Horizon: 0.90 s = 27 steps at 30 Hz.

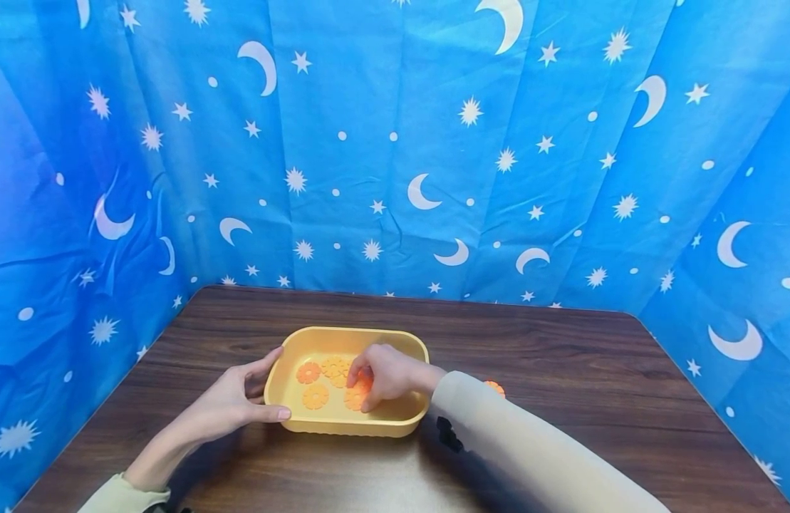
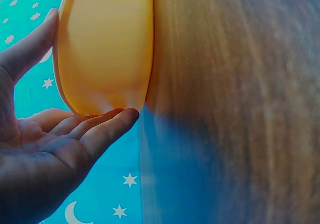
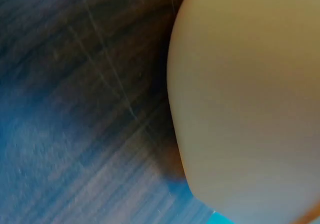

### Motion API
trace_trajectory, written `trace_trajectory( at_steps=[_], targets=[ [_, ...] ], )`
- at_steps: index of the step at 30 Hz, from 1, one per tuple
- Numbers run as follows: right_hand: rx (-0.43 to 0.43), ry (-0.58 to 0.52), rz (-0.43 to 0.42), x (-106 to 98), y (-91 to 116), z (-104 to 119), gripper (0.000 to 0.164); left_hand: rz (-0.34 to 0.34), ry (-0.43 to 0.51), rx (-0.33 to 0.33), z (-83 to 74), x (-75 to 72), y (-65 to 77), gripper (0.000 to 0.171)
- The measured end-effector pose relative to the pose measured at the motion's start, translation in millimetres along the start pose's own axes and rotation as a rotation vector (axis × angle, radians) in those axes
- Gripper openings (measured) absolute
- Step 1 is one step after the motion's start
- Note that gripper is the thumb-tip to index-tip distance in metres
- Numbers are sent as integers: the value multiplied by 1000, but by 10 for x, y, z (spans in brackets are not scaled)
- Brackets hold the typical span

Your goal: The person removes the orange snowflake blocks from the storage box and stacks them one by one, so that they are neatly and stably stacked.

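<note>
A yellow plastic tub sits on the table with several orange and yellow-orange notched, flower-shaped discs lying on its floor. My left hand is at the tub's left end, thumb at the front corner and fingers against the end wall. In the left wrist view these fingers look nearly straight against the tub wall. Inside the tub, my right hand pinches a bright orange disc between curled fingers and thumb. The right wrist view shows only the tub's outer wall, not the hand.
Another orange disc lies on the table right of the tub, partly behind my right sleeve. The dark wood table has rounded far corners. Blue cloth with white moons and stars hangs behind and at both sides.
</note>
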State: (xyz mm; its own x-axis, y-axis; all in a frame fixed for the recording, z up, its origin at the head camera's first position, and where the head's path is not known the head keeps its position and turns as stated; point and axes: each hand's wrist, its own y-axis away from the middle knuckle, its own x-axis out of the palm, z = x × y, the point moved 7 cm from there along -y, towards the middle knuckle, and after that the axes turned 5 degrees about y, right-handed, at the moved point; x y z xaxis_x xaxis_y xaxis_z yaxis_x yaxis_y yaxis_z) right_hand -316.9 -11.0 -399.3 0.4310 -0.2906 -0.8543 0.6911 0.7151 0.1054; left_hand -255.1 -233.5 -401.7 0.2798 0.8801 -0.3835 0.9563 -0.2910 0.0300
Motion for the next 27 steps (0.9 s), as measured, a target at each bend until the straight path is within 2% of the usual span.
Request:
trace_trajectory(
  at_steps=[19,27],
  targets=[
    [28,-21,-13,22,12,-2,35,10,20,21,-1,-9,-2,109],
    [24,-77,-27,17,36,14,40,3,5,11,21,-4,-8,110]
  ],
)
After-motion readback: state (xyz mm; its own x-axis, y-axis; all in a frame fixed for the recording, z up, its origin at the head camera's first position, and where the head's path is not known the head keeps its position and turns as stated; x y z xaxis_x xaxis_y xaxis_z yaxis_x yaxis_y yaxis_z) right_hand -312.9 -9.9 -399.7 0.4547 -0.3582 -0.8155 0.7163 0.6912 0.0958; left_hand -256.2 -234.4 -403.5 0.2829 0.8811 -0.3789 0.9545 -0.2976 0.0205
